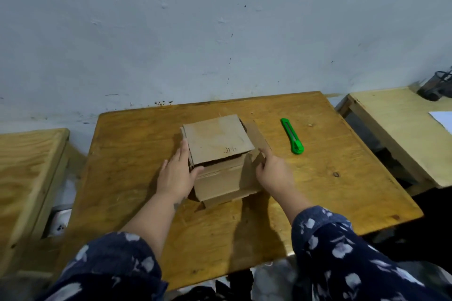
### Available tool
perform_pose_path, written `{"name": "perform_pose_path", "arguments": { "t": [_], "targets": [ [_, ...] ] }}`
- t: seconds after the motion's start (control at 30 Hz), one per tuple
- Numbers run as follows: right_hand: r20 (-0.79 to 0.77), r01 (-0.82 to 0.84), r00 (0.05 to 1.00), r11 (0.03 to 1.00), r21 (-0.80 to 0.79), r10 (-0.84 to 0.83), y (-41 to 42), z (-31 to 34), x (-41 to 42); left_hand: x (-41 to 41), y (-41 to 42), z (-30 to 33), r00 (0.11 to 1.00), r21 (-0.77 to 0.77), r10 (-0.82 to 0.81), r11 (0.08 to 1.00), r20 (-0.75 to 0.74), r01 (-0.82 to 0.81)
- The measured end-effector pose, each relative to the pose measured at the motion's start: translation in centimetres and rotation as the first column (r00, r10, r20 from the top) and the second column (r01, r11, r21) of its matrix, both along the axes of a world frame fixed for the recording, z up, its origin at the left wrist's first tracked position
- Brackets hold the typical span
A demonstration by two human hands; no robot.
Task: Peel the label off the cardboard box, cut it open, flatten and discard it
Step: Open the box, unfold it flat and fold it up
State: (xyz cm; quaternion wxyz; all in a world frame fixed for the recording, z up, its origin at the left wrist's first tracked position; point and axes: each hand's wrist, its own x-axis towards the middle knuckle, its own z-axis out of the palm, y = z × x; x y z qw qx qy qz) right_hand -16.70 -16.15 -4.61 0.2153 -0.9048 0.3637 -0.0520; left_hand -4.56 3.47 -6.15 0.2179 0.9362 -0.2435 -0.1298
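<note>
- We see one varnished orange-brown wooden surface (pixel 342 178) pushed against a pale grey-blue plaster wall (pixel 195 32) that is scuffed and speckled with dark marks.
- Two paler wooden tables flank it: one (pixel 29 166) out beyond our left hand, one (pixel 403 134) out beyond our right hand.
- On the paler table past the right hand we count one white sheet of paper (pixel 442 120), cut off by the frame edge, and one dark object (pixel 435 88) in the far corner that we cannot identify.
- One brown cardboard box (pixel 220 154) sits on the surface between our two hands, its flaps loose and its top panel bearing a small handwritten mark.
- Our left hand (pixel 176 176) lies against the box's left side, fingers fairly straight along the edge and thumb hooked over the near corner under the top panel.
- Our right hand (pixel 274 173) pinches the loose flap on the box's right side, forefinger stretched along it and the other fingers curled in.
- One bright green plastic utility knife (pixel 292 135) lies on the surface just beyond and outward of the right hand, apart from the box.
- Two dark blue sleeves with pale floral print (pixel 342 252) cover our forearms.
</note>
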Motion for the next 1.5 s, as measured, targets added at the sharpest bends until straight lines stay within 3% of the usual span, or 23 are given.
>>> {"name": "perform_pose_path", "arguments": {
  "t": [0.07, 0.17, 0.3, 0.5, 0.63, 0.8, 1.0, 1.13, 1.3, 1.43, 1.5],
  "targets": [
    [0.05, 0.018, 0.999, 0.999, -0.028, -0.016, 1.1, -0.2, -1.3, -0.6, 0.5, 0.3, 0.999, -0.074, -0.02, 0.997, -0.045, 0.017],
    [0.115, -0.01, 0.993, 0.989, -0.145, 0.027, 1.6, 0.0, -1.9, -1.2, 1.0, 0.4, 0.998, -0.062, -0.038, 0.998, -0.058, 0.034],
    [0.08, -0.073, 0.992, 0.964, -0.256, 0.096, 2.0, 1.2, -1.5, -1.8, 1.7, 0.3, 0.997, -0.056, -0.048, 0.997, -0.066, 0.044],
    [0.321, -0.003, 0.943, 0.964, -0.266, 0.091, 1.0, 3.7, 0.3, -2.1, 1.8, 0.1, 0.999, -0.069, -0.046, 0.997, -0.014, 0.045],
    [0.404, 0.067, 0.915, 0.981, -0.183, 0.013, -0.2, 6.9, 4.2, -2.3, 1.9, 0.3, 0.999, -0.059, -0.032, 0.998, 0.013, 0.033],
    [0.343, 0.106, 0.938, 0.983, -0.152, -0.048, -1.7, 7.9, 8.7, -2.1, 2.4, 0.5, 0.997, -0.003, -0.047, 0.999, 0.062, 0.047],
    [0.296, -0.041, 0.954, 0.997, -0.061, 0.057, -2.7, 3.6, 11.2, -1.9, 3.7, -1.0, 0.999, -0.037, 0.022, 0.999, 0.029, -0.021],
    [0.307, -0.114, 0.944, 0.993, -0.035, 0.12, -4.4, 2.0, 13.8, -1.5, 4.9, -1.8, 0.998, 0.063, 0.048, 0.997, 0.041, -0.051],
    [0.178, -0.193, 0.966, 0.981, 0.02, 0.186, -6.1, 0.8, 16.5, -1.0, 4.9, -2.6, 0.996, 0.22, 0.058, 0.973, 0.068, -0.072],
    [0.085, -0.238, 0.967, 0.971, -0.02, 0.239, -6.1, -0.4, 17.0, -1.2, 5.1, -2.9, 0.994, 0.219, 0.071, 0.972, 0.083, -0.088],
    [0.039, -0.243, 0.968, 0.961, -0.134, 0.25, -5.3, -0.8, 16.6, -1.2, 4.6, -2.2, 0.989, 0.192, 0.111, 0.973, 0.099, -0.128]
  ]
}}
